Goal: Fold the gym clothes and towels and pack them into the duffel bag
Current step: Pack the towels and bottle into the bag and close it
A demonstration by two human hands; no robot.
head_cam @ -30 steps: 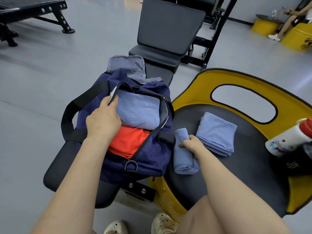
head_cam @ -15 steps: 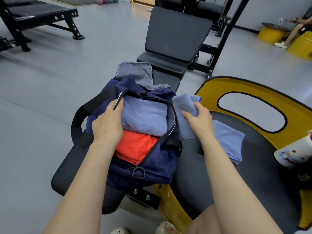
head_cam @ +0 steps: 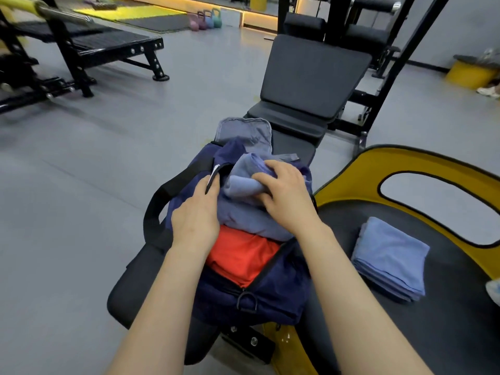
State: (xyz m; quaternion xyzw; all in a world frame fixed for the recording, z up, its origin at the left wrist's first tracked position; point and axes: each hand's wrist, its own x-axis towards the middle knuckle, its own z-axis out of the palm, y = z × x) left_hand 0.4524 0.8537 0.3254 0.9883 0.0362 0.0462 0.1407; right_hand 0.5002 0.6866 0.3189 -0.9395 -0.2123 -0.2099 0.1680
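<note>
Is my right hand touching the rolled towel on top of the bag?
Touching. The head view shows the right hand with fingers curled over the rolled towel, pressing it into the bag.

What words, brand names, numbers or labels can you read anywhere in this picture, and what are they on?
No text can be read in this frame.
The white tag at the duffel bag opening, by the left hand: no print can be made out.
The patterned object cut off at the right edge: too little in view to read.
The kettlebells at the back: too small and blurred.
</note>
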